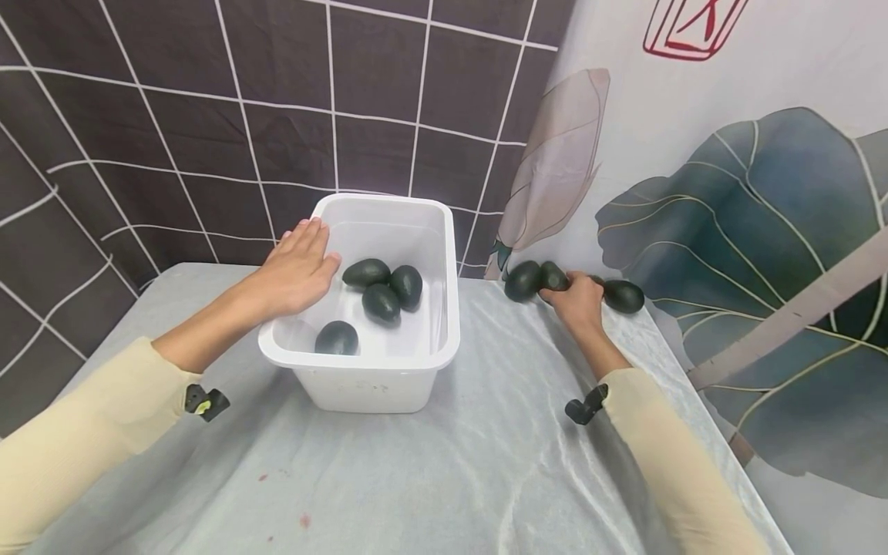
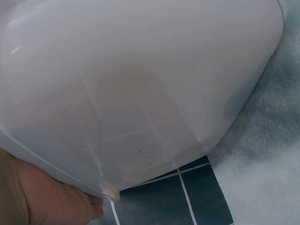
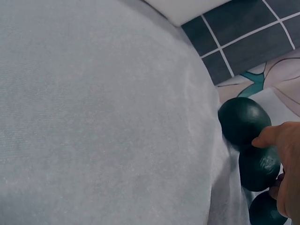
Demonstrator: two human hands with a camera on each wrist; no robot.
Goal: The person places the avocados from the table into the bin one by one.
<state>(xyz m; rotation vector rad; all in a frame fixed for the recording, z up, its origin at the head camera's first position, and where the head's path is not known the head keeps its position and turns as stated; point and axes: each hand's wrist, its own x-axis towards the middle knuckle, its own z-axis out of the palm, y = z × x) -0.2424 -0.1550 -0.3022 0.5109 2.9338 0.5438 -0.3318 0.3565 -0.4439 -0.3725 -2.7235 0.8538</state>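
A white plastic bin (image 1: 375,385) stands on the cloth-covered table, with several dark green avocados (image 1: 381,304) on its floor. My left hand (image 1: 298,266) rests on the bin's left rim, fingers straight. Low in the left wrist view, the hand (image 2: 51,197) lies along the edge of the bin's wall (image 2: 140,93). Over at the table's far right edge, my right hand (image 1: 579,301) grips an avocado (image 1: 553,276) in a row of them. In the right wrist view its fingers reach around the middle avocado (image 3: 258,168), between an upper avocado (image 3: 243,123) and a lower one (image 3: 267,209).
One avocado (image 1: 523,281) sits left of my right hand and another (image 1: 623,296) right of it, near the table edge. A grey cloth (image 1: 499,455) covers the table. Behind hang a dark checked curtain (image 1: 277,46) and a leaf-patterned sheet (image 1: 777,231).
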